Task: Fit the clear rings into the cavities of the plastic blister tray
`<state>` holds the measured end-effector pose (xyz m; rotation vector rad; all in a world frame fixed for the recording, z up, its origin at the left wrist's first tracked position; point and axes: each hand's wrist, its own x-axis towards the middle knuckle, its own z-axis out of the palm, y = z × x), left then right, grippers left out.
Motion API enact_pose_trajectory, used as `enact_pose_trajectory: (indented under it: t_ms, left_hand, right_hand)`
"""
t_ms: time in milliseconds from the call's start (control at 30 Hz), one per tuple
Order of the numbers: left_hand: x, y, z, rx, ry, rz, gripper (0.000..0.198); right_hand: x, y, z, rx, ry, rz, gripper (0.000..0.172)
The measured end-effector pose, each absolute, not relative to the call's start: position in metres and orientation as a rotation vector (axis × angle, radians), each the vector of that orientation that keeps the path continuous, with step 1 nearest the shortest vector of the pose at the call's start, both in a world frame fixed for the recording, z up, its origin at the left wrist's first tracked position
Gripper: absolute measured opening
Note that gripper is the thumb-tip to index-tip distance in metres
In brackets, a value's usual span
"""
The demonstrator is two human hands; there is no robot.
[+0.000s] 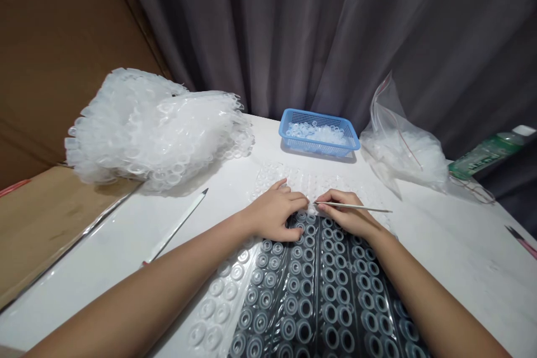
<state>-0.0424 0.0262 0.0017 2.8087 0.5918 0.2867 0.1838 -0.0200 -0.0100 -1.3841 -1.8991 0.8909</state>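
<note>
A clear moulded sheet of small plastic rings (310, 296) lies across the white table (457, 257) and runs toward me over something dark. My left hand (274, 213) rests on the sheet's far part, fingers curled and pressing down beside a ring. My right hand (346, 213) pinches a thin metal pick (356, 207), its tip pointing left at the spot by my left fingertips. Both hands almost touch each other.
A big heap of clear ring sheets (155, 128) sits at the back left. A blue basket (319, 131) with loose rings stands behind, beside a clear zip bag (403, 145). A long blade tool (178, 226) lies left. Cardboard (46, 218), a green bottle (489, 152) and curtains border the table.
</note>
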Motion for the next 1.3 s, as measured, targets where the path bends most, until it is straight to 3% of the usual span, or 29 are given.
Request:
enact_pose_trajectory:
  t_ms: [500, 933, 1067, 1300]
  left_hand:
    - [-0.042, 0.026, 0.002, 2.853, 0.595, 0.281, 0.038]
    - [-0.036, 0.023, 0.003, 2.865, 0.584, 0.272, 0.029]
    - [-0.036, 0.023, 0.002, 2.836, 0.587, 0.252, 0.029]
    - [-0.039, 0.029, -0.001, 2.686, 0.598, 0.380, 0.036]
  right_hand:
    - [0.177, -0.018, -0.024, -1.076, -2.334, 0.261, 0.016]
    - [0.178, -0.015, -0.032, -1.199, -2.146, -0.039, 0.017]
    - [0.201, -0.007, -0.013, -1.397, -1.710, -0.298, 0.014]
    - [0.229, 0.013, 0.021, -1.451, -2.203, -0.040, 0.015]
